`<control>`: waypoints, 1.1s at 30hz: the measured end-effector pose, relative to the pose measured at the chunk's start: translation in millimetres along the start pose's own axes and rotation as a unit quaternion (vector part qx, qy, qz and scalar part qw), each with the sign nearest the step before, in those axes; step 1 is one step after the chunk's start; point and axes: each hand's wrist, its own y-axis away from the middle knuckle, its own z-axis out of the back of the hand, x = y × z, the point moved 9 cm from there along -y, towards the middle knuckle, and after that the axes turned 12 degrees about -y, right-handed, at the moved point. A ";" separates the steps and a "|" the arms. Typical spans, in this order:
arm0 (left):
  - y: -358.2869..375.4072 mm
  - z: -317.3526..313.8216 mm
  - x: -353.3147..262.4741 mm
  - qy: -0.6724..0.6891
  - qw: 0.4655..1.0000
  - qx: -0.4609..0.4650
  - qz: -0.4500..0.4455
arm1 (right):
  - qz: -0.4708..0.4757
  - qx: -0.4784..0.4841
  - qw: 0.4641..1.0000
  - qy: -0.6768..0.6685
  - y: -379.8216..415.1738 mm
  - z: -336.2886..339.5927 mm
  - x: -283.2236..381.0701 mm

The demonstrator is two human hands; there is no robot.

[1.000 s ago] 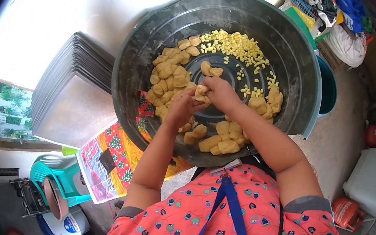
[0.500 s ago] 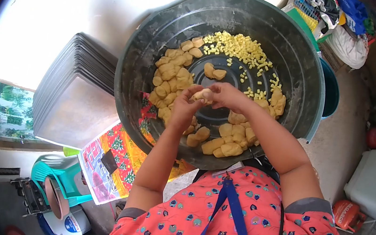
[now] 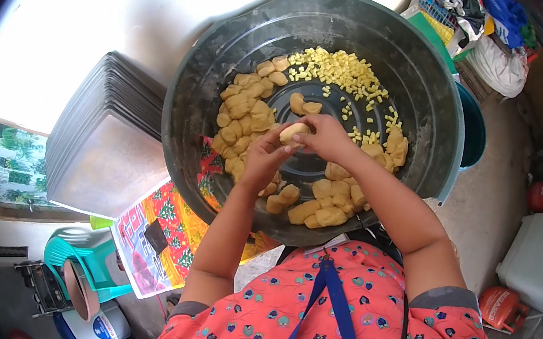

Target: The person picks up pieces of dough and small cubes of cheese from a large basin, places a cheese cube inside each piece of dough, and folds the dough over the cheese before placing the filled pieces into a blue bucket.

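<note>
Over the middle of a big dark round tub (image 3: 429, 67), both my hands hold one piece of dough (image 3: 295, 133). My left hand (image 3: 265, 158) has its fingers closed on the dough's left side. From the right, my right hand (image 3: 325, 139) grips the same piece between thumb and fingers. Many tan dough pieces (image 3: 242, 107) lie heaped along the tub's left side, and more dough lumps (image 3: 332, 205) sit at the near right. At the far side is a pile of small pale-yellow cubes (image 3: 339, 69). A small dough pair (image 3: 305, 104) lies just beyond my hands.
Stacked metal trays (image 3: 104, 140) lean left of the tub. Below them hangs a colourful printed sheet (image 3: 167, 231). A teal plastic chair (image 3: 88, 258) stands at lower left. To the right are a red gas cylinder (image 3: 501, 307), a pale box (image 3: 533, 262) and a teal bucket (image 3: 472, 127).
The dough in my hands now looks rounder and smoother, with the filling spot no longer showing. My hands have shifted only slightly, and the whole view has moved a little.
</note>
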 end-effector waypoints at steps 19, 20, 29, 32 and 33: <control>-7.0 9.0 39.7 -0.265 0.961 -0.014 0.072 | 0.169 -0.449 0.770 0.421 146.8 284.8 171.5; -7.4 9.6 40.9 -0.262 0.963 -0.015 0.068 | 0.212 -0.427 0.773 0.419 137.0 277.1 178.8; -8.7 13.4 42.6 -0.270 0.960 -0.021 0.070 | 0.145 -0.092 0.827 0.535 -32.8 164.1 177.5; -8.0 12.9 41.5 -0.275 0.958 -0.024 0.081 | -0.027 0.013 0.800 0.599 -92.9 170.4 100.1; -8.4 14.8 42.5 -0.278 0.957 -0.023 0.077 | -0.107 0.029 0.794 0.598 -106.0 179.6 67.1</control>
